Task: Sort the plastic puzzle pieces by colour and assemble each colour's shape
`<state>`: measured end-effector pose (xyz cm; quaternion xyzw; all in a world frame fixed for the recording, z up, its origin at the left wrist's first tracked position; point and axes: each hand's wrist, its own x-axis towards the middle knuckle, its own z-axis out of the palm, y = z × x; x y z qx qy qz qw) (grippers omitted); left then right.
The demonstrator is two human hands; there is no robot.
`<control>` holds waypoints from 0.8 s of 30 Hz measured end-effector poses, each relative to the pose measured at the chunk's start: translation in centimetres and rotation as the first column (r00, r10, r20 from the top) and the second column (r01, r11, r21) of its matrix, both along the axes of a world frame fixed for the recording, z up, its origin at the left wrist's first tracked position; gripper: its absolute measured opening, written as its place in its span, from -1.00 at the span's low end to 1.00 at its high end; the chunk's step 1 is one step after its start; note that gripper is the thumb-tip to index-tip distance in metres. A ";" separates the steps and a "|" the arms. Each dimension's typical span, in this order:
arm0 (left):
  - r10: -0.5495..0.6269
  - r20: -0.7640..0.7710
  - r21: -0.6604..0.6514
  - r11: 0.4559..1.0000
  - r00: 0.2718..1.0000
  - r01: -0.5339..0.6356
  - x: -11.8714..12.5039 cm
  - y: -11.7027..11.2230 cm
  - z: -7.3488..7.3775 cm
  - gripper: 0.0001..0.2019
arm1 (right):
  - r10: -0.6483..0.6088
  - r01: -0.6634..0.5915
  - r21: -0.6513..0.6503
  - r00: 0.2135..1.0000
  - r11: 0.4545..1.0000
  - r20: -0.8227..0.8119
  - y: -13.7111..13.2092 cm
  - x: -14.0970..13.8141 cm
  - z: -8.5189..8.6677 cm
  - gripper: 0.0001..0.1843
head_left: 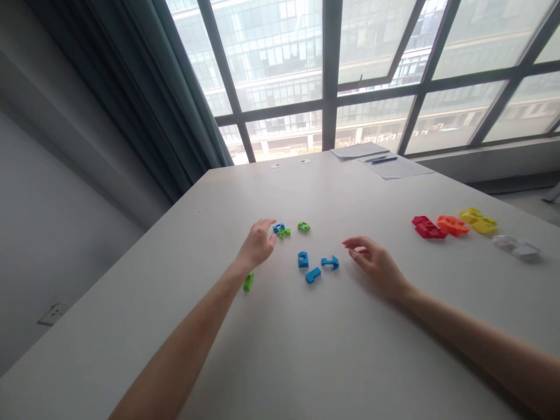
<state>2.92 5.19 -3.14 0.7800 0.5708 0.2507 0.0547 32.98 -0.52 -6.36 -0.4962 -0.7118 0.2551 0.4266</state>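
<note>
My left hand (258, 242) reaches over the white table, thumb and forefinger apart. Just beyond its fingertips lie a blue plastic piece (279, 227) and a green plastic piece (284, 233), close together; whether the fingers touch them I cannot tell. Another green piece (303, 227) sits a little to the right, and one more green piece (248, 282) lies beside my left wrist. My right hand (371, 261) hovers low or rests on the table with loosely curved fingers and nothing in them. Nearest to it is a blue arrow-ended piece (330, 262), with two blue pieces (303, 260) (313, 275) further left.
Red pieces (429, 227), orange pieces (453, 226), yellow pieces (479, 221) and white pieces (517, 248) lie in groups at the right. Paper sheets (398, 169) with pens (384, 160) are at the far edge. A dark curtain (144, 87) hangs at the left by the windows.
</note>
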 end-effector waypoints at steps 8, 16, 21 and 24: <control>-0.024 -0.084 -0.136 0.991 0.996 0.012 -0.6 3.5 -0.8 -0.56 | -0.028 0.023 -0.052 0.995 0.998 -0.096 0.1 0.0 0.5 -0.73; 0.133 -0.061 -0.068 0.988 0.989 -0.137 0.6 4.0 -1.0 -0.78 | -0.021 0.019 -0.023 0.996 1.000 -0.086 0.2 0.1 0.4 -0.75; 0.216 0.051 0.013 0.976 0.975 -0.217 0.6 3.5 -0.4 -0.79 | -0.017 0.015 -0.018 0.996 1.000 -0.087 0.1 0.0 0.4 -0.76; 0.202 0.146 0.063 0.975 0.968 -0.213 1.4 1.9 0.4 -0.76 | -0.015 0.013 -0.021 0.996 1.000 -0.083 0.1 0.0 0.4 -0.76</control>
